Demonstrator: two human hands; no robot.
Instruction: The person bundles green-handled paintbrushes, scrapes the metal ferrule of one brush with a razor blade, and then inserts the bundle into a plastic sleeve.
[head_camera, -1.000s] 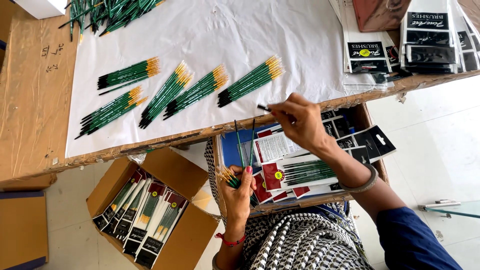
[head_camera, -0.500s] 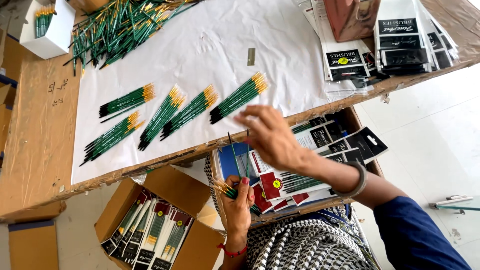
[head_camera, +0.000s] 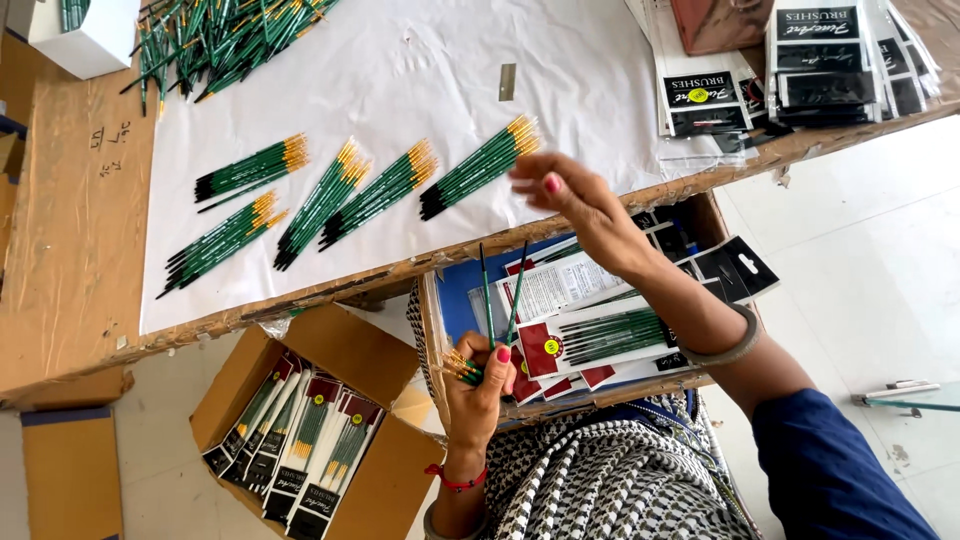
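Note:
My left hand (head_camera: 482, 375) grips two thin green paint brushes (head_camera: 500, 290) by their gold ends, with the dark tips pointing up towards the table edge. My right hand (head_camera: 580, 205) hovers over the table's near edge, fingers loosely spread and holding nothing, just right of the rightmost bundle of green brushes (head_camera: 480, 165). Several such bundles (head_camera: 330, 195) lie in a row on the white paper (head_camera: 420, 80). On my lap rests a tray of packaged brush sets (head_camera: 600, 335) with red and black cards.
A loose pile of green brushes (head_camera: 230, 35) lies at the table's far left. Stacks of black brush packets (head_camera: 810, 60) sit at the right. An open cardboard box (head_camera: 300, 430) with packed brush sets stands on the floor below. A white box (head_camera: 85, 35) is top left.
My right hand has let go of a brush and moved up and left from the lap tray to the table edge. My left hand now holds two brushes upright.

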